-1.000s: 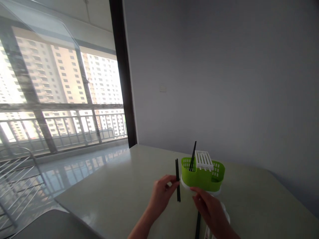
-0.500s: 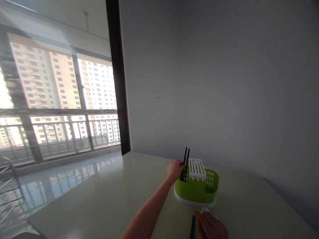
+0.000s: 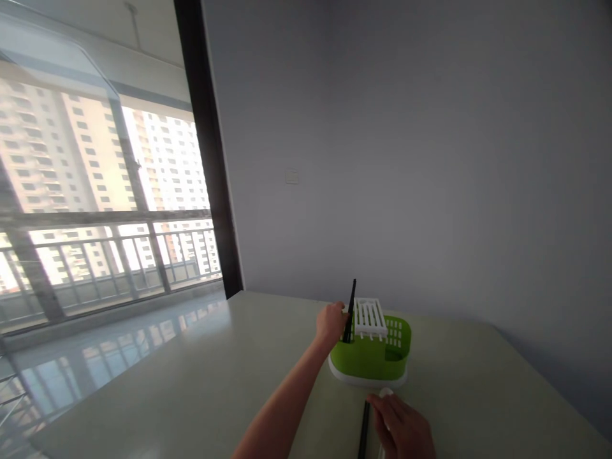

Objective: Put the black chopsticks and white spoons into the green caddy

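Black chopsticks (image 3: 352, 298) lean inside the green caddy (image 3: 363, 358), its walls likely propping them. The left hand (image 3: 329, 323) curls beside them, the right hand (image 3: 405, 428) at another black stick (image 3: 364, 428); whether either grip is closed, I cannot tell.

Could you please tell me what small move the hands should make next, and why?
Probably the right hand should lift the black stick lying on the table: it is right at that stick's far end, while the left hand is at the green caddy, beside black chopsticks already standing in it.
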A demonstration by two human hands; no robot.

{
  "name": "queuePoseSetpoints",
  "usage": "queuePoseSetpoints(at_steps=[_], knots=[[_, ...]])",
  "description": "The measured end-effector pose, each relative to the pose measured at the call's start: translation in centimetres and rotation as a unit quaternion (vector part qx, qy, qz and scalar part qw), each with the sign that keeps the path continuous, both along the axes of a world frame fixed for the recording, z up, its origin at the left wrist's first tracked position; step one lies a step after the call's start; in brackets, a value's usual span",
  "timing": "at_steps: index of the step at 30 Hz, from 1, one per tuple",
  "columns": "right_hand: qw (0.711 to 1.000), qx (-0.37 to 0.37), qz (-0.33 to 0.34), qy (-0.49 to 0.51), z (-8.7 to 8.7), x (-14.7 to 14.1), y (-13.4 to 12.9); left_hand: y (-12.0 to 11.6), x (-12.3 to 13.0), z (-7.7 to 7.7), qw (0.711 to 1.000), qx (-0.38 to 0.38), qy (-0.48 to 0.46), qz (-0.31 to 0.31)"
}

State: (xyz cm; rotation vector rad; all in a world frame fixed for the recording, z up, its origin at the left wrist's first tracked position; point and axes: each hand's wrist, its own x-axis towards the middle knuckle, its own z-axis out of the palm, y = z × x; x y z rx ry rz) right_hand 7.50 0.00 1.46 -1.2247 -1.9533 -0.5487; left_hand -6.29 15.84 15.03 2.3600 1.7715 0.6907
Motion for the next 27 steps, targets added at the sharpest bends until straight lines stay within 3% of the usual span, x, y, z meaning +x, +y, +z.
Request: queuePoseSetpoints(at_steps=[2, 4, 9, 12, 14, 17, 23, 27], knots=[[0.998, -0.032, 0.004, 0.056, 0.3, 0.0, -0.2, -1.8, -1.3, 0.0, 0.999, 0.026, -0.022, -0.004], [0.989, -0.072, -0.007, 0.126, 0.6, 0.0, -0.4, -4.6, -2.6, -1.1, 0.998, 0.039, -0.051, -0.006], [0.956, -0.167, -0.043, 0.237, 1.2, -0.5, -0.9, -13.2, -4.3, -7.4, 0.996, -0.064, -0.011, -0.055], [0.953, -0.19, -0.034, 0.232, 1.3, -1.0, -1.0, -16.4, -4.0, -10.7, 0.983, -0.155, 0.069, -0.066], [0.956, -0.198, -0.018, 0.217, 1.2, -1.4, -1.1, -17.0, -3.7, -11.7, 0.972, -0.201, 0.109, -0.058], [0.959, -0.205, 0.002, 0.193, 1.1, -1.9, -1.2, -16.7, -3.6, -11.7, 0.963, -0.218, 0.153, -0.048], [0.955, -0.244, 0.018, 0.167, 1.2, -2.7, -1.4, -16.0, -3.8, -11.6, 0.964, -0.149, 0.221, 0.0], [0.955, -0.255, 0.009, 0.152, 1.3, -3.3, -1.6, -15.3, -4.0, -12.2, 0.967, -0.11, 0.23, -0.019]])
